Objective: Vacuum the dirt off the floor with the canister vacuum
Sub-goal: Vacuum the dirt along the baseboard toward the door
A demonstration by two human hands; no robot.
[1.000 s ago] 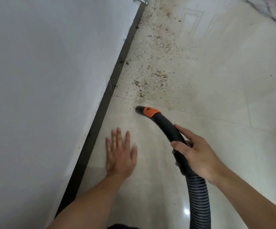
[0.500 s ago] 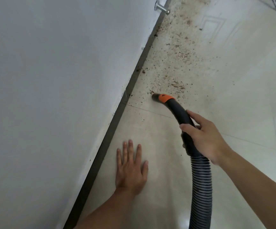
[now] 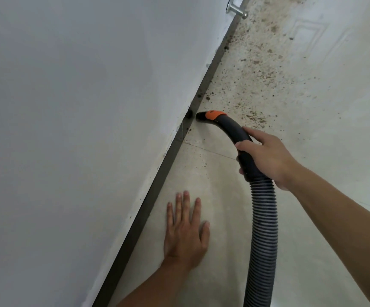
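Soft, even light, perhaps from the upper right. Glossy cream tiled floor (image 3: 323,173) shows faint sheen; plain white wall (image 3: 68,129) looks greyer. Edges bow, detail soft.

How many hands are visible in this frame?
2: the left hand lies flat on the floor beside the baseboard; the right hand grips the vacuum handle. None seem hidden.

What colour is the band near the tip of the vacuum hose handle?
Orange, on the black vacuum hose handle, with the band just behind the nozzle opening; seen in the head view.
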